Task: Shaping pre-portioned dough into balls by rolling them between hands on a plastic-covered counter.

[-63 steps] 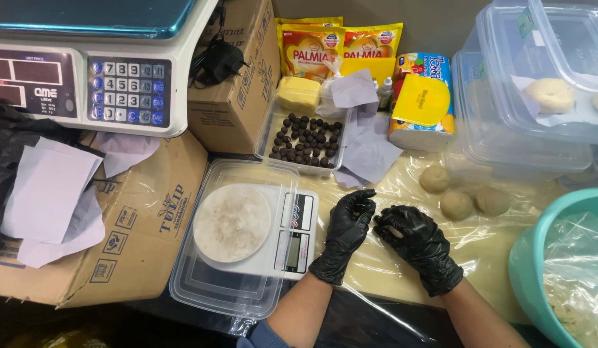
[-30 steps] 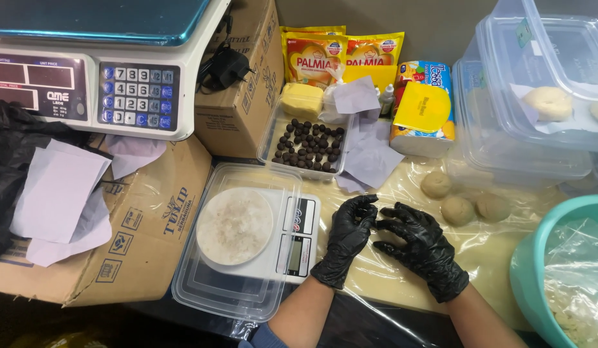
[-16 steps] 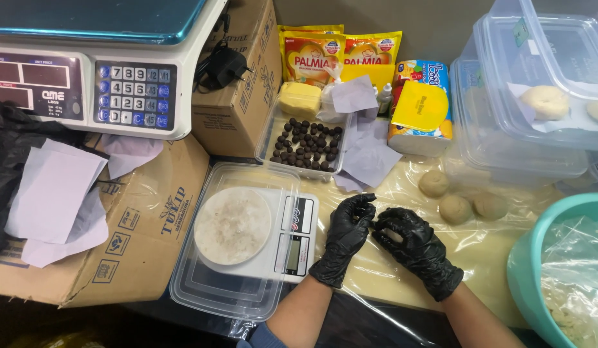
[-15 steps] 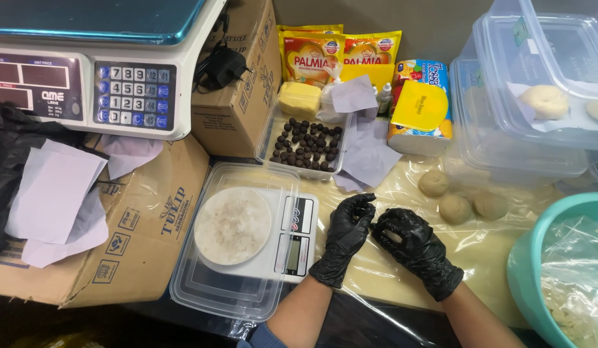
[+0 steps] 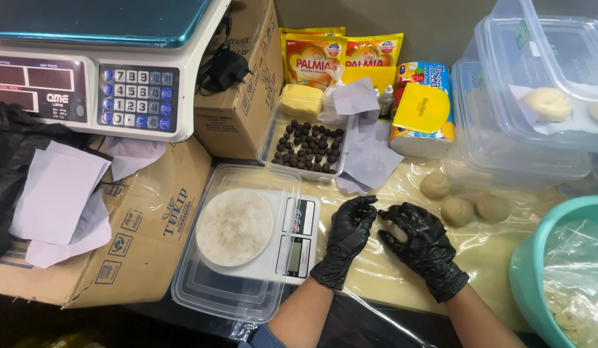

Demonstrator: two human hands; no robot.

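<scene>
Both hands wear black gloves and meet over the plastic-covered worktop (image 5: 402, 283). My right hand (image 5: 422, 246) is cupped, fingers curled over a small pale dough piece (image 5: 393, 232), of which only a sliver shows. My left hand (image 5: 348, 237) has its fingertips curled against the same piece from the left. Three rolled dough balls (image 5: 457, 211) lie just beyond my right hand. A small white kitchen scale (image 5: 300, 240) with a floured round plate (image 5: 234, 227) sits directly left of my left hand, inside a clear plastic lid (image 5: 202, 299).
A clear tray of dark chocolate balls (image 5: 308, 145) stands behind the hands beside a butter block (image 5: 302, 100), purple papers (image 5: 371, 160) and a yellow box (image 5: 421, 109). Stacked clear containers (image 5: 537, 142) hold dough at right. A teal bowl (image 5: 528, 270), a large scale (image 5: 86, 84) and cardboard boxes (image 5: 137, 232) are also in view.
My right hand's fingers spread about a second ago and have curled back over the dough piece. Both hands stay in the same spot, shifting only slightly.
</scene>
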